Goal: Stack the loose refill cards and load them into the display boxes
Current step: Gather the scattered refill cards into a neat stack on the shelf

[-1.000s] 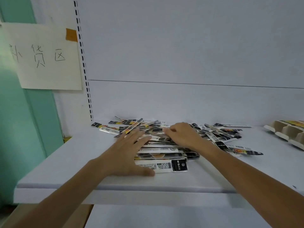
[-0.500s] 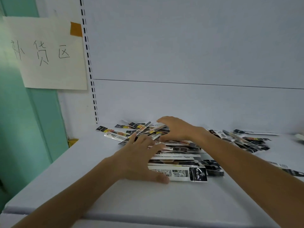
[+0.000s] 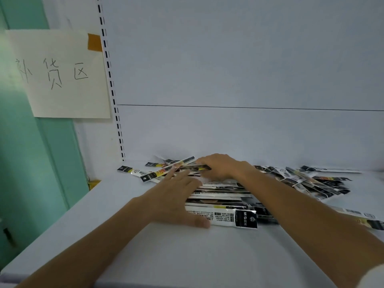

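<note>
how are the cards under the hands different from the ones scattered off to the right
The cards under the hands lie roughly parallel in a row; the scattered cards cross at mixed angles. The left hand and right hand touch the first group, not the scattered cards. Both lie on the white shelf.

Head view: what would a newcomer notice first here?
A messy heap of refill cards sprawls across the back of the white shelf, with the left hand flat on its near side and the right hand on its far side. A handwritten paper sign is taped to the wall at upper left.
</note>
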The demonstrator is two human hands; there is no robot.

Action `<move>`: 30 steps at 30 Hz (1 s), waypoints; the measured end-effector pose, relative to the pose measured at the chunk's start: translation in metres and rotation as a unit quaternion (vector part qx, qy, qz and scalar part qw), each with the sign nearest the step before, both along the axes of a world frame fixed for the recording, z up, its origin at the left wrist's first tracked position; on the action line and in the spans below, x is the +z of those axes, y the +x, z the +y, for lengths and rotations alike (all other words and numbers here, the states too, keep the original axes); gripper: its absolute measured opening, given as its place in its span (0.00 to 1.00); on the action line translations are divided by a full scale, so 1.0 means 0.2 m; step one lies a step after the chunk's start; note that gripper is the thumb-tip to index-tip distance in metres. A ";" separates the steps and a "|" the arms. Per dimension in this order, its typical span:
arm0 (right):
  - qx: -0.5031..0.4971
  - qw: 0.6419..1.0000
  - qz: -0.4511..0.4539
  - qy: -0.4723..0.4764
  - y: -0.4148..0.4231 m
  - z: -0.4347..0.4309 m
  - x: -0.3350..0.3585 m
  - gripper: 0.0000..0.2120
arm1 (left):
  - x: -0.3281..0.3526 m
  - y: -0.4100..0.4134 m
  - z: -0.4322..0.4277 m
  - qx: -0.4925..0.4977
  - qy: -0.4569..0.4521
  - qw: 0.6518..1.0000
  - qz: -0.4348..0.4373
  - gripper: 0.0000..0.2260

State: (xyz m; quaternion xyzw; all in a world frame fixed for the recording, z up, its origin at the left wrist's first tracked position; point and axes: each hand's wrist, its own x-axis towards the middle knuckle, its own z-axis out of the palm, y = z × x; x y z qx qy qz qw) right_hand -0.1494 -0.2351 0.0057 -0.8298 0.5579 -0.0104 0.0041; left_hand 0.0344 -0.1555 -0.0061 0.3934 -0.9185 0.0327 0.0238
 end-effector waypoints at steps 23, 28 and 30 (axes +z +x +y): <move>0.025 0.954 -0.228 0.194 -0.08 0.29 0.16 0.20 | 0.00 0.00 0.06 0.060 0.000 0.998 0.035 0.54; -0.065 0.957 -0.276 0.065 -0.24 0.24 0.12 0.17 | -0.02 0.02 0.05 0.059 0.003 0.997 0.047 0.55; -0.096 0.963 -0.245 0.050 -0.31 0.24 0.09 0.13 | -0.01 0.01 0.07 0.061 0.013 0.996 0.056 0.54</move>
